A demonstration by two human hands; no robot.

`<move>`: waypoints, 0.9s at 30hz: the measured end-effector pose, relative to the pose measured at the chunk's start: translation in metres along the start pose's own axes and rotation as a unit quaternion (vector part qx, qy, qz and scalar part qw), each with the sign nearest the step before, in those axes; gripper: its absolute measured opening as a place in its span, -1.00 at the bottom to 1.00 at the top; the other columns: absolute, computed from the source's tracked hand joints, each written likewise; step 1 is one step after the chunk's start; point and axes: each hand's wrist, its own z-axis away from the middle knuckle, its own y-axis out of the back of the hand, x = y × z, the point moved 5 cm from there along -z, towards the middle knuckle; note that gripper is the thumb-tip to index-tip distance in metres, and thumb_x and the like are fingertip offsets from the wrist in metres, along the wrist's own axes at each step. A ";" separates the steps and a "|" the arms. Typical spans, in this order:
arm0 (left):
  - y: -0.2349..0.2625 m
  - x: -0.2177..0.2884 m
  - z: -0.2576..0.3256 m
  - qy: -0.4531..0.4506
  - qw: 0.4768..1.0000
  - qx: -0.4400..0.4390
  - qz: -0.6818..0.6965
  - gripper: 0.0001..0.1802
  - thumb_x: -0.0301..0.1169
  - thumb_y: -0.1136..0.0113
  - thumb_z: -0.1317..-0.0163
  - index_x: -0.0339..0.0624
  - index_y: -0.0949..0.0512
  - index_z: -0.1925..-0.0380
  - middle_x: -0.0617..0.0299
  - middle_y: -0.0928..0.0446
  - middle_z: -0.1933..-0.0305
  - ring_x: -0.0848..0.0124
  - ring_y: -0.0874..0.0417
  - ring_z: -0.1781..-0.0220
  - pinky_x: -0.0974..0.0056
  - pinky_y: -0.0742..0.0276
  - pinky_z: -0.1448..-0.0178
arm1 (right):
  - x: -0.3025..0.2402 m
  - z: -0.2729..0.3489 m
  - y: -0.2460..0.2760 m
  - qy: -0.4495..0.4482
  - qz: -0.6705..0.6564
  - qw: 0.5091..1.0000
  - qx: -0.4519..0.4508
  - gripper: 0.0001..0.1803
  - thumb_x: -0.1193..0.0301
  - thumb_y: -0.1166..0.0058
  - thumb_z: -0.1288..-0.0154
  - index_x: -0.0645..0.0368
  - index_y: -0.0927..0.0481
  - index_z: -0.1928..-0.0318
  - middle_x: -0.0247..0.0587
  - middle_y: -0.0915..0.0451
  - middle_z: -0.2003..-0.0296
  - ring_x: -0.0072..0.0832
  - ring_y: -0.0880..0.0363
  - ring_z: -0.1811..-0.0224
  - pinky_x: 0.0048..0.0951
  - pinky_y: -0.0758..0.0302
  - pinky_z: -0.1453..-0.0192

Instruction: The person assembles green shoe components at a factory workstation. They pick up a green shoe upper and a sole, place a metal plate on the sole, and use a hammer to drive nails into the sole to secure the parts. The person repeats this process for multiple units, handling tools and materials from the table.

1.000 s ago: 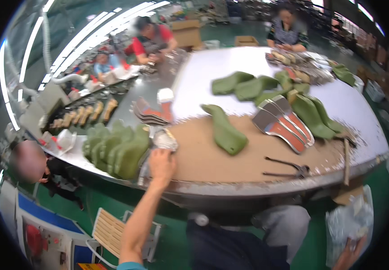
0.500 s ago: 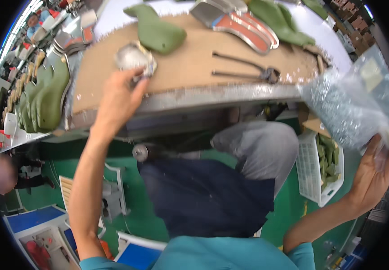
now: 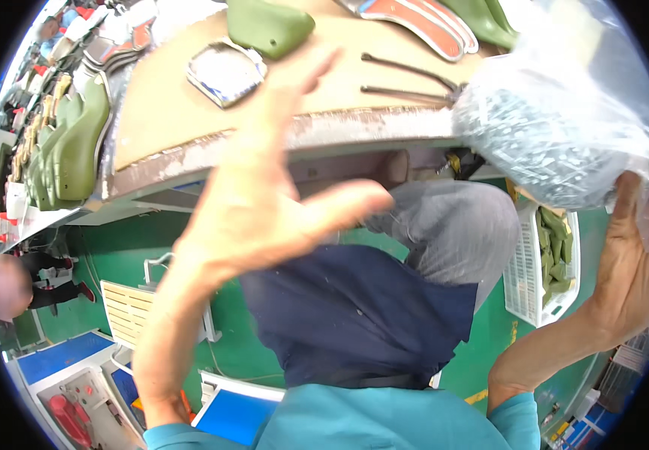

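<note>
My left hand [image 3: 257, 206] is raised in front of the bench, holding nothing, its fingers and thumb spread. At the right, my right hand [image 3: 628, 262] grips the gathered plastic of a clear bag [image 3: 542, 131] full of small, thin metal pieces. The bag hangs by the bench's right end and covers part of a pair of dark pincers [image 3: 407, 79]. Beyond my left hand, a shallow, worn dish [image 3: 227, 71] lies on the cardboard top. A green moulded form [image 3: 270, 28] is just behind it.
Orange-and-grey curved plates [image 3: 418, 22] and another green form [image 3: 485, 19] are at the back. More green forms [image 3: 73, 154] stand in a row at the left. Below the bench at the right sits a white crate [image 3: 523, 274] holding green pieces. A person [image 3: 9, 285] is at the far left.
My left hand has left the dish, opened, and come back toward me. The bag in my right hand has moved left over the bench end, and its metal contents show more fully.
</note>
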 end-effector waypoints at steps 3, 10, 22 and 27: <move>-0.020 0.020 -0.011 -0.066 0.997 0.023 0.032 0.46 -0.06 -0.74 0.19 -0.19 0.08 -0.60 -0.07 -0.08 -0.62 0.11 -0.15 -0.63 -0.03 -0.16 -0.59 | 0.018 -0.006 -0.005 -0.005 0.012 0.998 -0.054 -0.54 0.43 0.24 -0.65 0.43 -0.28 -0.40 0.14 -0.35 -0.39 -0.06 -0.34 -0.45 0.17 -0.29 -0.56; -0.021 -0.002 -0.011 0.113 0.933 0.100 0.325 0.20 -0.19 -0.70 0.07 -0.34 -0.13 -0.47 -0.04 -0.36 -0.39 0.23 -0.39 -0.42 0.15 -0.31 -0.49 | 0.095 -0.076 -0.062 -0.096 0.065 0.985 0.124 -0.59 0.31 -0.01 -0.56 0.35 -0.52 -0.23 -0.09 -0.69 -0.02 -0.33 -0.75 0.04 -0.15 -0.77 0.06; -0.006 -0.048 0.017 0.193 0.924 0.218 0.247 -0.18 -0.28 -0.58 -0.10 -0.32 -0.34 -0.28 -0.01 -0.54 -0.17 0.28 -0.55 -0.22 0.18 -0.45 -0.32 | 0.163 -0.094 -0.035 -0.144 0.117 0.977 0.102 -0.79 0.32 -0.13 -0.51 0.18 -0.58 0.02 -0.21 -0.70 0.09 -0.43 -0.73 0.09 -0.20 -0.75 0.02; -0.009 -0.050 0.018 0.189 0.949 0.198 0.156 -0.31 -0.30 -0.49 -0.21 -0.34 -0.40 -0.25 -0.05 -0.55 -0.17 0.26 -0.56 -0.22 0.17 -0.45 -0.32 | 0.176 -0.091 -0.018 -0.173 0.135 0.967 0.133 -0.83 0.32 -0.10 -0.54 0.15 -0.56 0.05 -0.24 -0.69 0.11 -0.46 -0.72 0.12 -0.25 -0.73 0.02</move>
